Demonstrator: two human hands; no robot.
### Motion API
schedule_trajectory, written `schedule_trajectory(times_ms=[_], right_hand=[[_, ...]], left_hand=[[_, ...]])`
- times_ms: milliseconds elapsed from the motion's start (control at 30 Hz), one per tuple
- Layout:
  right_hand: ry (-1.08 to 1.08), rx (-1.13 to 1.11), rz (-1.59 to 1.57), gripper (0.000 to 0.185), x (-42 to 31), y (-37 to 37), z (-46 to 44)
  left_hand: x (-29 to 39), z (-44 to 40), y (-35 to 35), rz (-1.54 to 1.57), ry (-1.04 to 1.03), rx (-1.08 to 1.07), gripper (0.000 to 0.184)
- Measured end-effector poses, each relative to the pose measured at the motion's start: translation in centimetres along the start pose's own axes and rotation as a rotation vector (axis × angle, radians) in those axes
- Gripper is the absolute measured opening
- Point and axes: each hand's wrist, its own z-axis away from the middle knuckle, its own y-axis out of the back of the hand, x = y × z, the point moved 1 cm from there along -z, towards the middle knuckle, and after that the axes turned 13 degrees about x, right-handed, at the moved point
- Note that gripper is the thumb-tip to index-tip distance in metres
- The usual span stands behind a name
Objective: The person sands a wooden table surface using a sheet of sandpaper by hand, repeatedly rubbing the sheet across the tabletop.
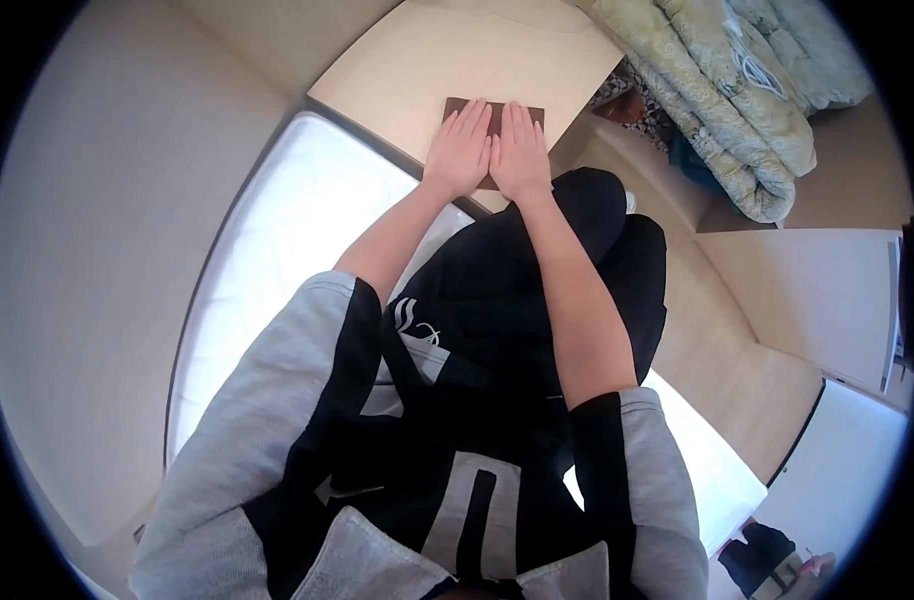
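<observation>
Left hand (461,148) and right hand (519,152) lie flat, unclenched, atop a brown rectangular panel (496,120), pale table (447,55) beneath it

Up at the right now, a patterned quilt (692,85) is heaped in thick, pale folds, with a white cable (759,75) looped on top! Below its edge, a teal cloth (689,166) is half covered, and a mottled fabric (649,118) is wedged in close by. Over on the left, a white mattress (267,240) is flanked by a plain wall (127,250); across the way, wooden floor (722,375) is seen.
</observation>
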Motion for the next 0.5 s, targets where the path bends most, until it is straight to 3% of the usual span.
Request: schedule_trajectory(times_ms=[133,500], right_hand=[[-0.039,-0.051,0.003,0.059,-0.3,0.0,-0.2],[-0.012,0.095,-0.019,0.056,0.1,-0.5,-1.4]], left_hand=[[-0.3,0.1,-0.2,0.009,-0.005,0.017,0.053],[-1.5,-2.0,-0.7,-0.005,-0.108,0.007,0.053]])
